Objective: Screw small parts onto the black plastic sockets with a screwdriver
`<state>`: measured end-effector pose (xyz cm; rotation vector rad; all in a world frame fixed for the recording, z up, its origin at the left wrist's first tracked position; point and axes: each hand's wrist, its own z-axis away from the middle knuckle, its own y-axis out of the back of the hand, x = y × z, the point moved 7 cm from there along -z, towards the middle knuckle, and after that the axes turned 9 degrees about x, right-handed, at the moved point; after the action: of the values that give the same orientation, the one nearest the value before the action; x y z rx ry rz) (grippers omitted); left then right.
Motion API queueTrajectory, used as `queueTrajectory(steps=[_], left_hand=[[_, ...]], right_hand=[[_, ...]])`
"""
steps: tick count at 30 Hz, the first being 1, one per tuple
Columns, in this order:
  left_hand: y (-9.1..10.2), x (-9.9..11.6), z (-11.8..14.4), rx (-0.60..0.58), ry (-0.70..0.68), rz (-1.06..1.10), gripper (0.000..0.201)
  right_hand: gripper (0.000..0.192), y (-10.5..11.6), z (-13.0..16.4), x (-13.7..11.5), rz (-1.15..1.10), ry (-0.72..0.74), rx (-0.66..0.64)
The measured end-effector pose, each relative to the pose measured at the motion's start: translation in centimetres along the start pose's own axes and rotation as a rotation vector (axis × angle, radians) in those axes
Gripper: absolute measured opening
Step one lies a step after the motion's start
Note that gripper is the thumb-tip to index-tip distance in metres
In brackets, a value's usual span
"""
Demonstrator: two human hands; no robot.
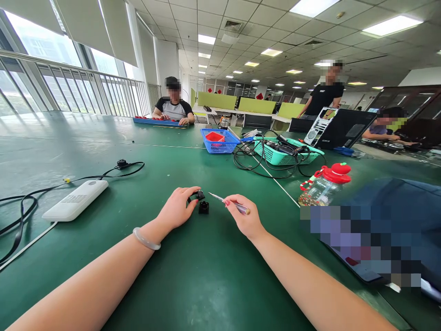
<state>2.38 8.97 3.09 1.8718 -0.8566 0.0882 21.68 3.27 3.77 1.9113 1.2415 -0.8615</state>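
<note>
Resting on the green table mat [193, 285]: left hand [177, 208], fingertips pinching a small black part [197, 195] to steady it on the mat; jade-like bangle [146, 240] at the wrist. Just beside the fingers, a second small black cube-shaped component [203, 208], lying free. Right hand [243, 216], closed in a pen grip on a slim metal screwdriver [229, 203], tip aimed toward the parts. Nearby: white plastic power strip [76, 200], glossy black cable [20, 209], clear bottle with red cap [324, 185]

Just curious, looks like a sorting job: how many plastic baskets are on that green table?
2: a blue basket mid-table and a teal basket right of it, tangled in black cables. Others may be hidden.
</note>
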Motion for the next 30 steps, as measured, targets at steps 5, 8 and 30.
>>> queueTrajectory(steps=[5,8,30], left_hand=[[-0.2,-0.9,0.7,-0.107,0.109,-0.334,0.046],[-0.6,-0.7,1.0,-0.21,0.11,-0.395,0.043],[-1.5,-3.8,-0.2,-0.114,0.279,-0.221,0.035]], right_hand=[[0.026,-0.9,-0.4,2.0,0.143,-0.065,-0.115],[0.028,-1.4,-0.5,2.8,0.227,-0.084,-0.154],[0.017,-2.9,-0.7,3.7,0.301,-0.008,-0.206]])
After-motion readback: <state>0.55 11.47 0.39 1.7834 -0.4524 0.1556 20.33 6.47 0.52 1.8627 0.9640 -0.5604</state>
